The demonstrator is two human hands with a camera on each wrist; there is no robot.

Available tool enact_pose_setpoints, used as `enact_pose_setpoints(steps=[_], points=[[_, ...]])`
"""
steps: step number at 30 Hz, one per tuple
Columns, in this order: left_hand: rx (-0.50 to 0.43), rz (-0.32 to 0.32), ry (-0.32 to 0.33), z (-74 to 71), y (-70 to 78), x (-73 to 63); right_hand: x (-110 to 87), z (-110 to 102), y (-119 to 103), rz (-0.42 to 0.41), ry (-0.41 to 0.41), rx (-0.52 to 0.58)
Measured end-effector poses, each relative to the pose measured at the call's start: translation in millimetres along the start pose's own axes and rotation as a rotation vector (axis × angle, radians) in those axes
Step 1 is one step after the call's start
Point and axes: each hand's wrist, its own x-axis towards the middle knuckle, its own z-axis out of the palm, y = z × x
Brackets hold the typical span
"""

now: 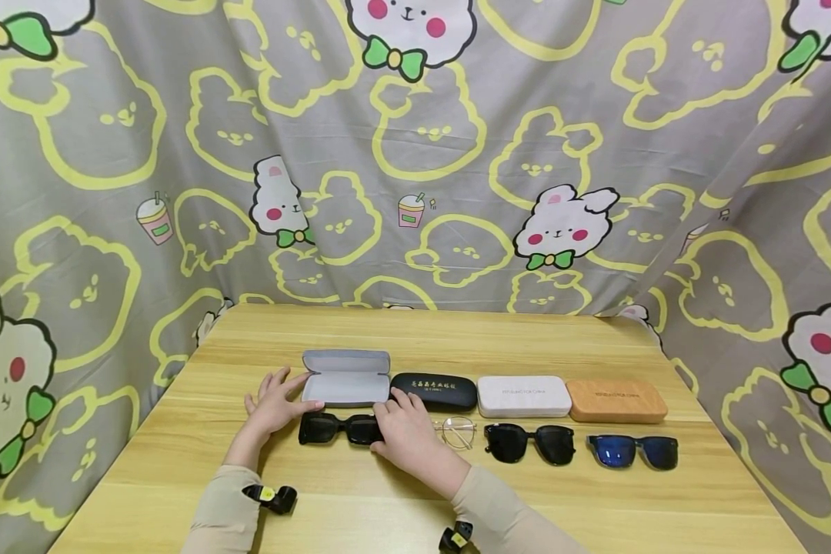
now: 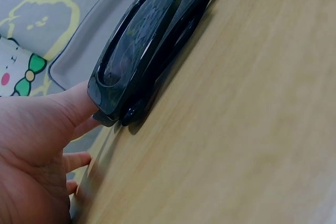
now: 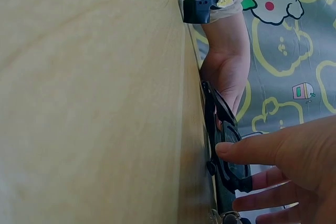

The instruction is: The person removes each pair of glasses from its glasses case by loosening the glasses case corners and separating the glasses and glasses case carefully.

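An open grey glasses case lies with its lid tipped back, showing a pale lining. Directly in front are black thick-framed sunglasses, temples folded under. My right hand pinches their right end, the thumb across the front and a finger at the outer edge. My left hand is at the case's left end, thumb along the front corner and forefinger towards the hinge side. In the left wrist view its thumb passes behind the sunglasses, and other fingers reach down to the table.
Right of the open case stand a black case, a white case and an orange wood-look case. Before them lie wire-rimmed glasses, black sunglasses and blue-lensed sunglasses. A patterned curtain hangs behind the wooden table.
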Motion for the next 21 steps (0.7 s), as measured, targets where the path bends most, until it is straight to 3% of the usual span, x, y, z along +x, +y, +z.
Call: enact_pose_setpoints(steps=[21], points=[[0.029, 0.003, 0.003, 0.2, -0.3, 0.0, 1.0, -0.3, -0.6, 0.010, -0.032, 0.017]])
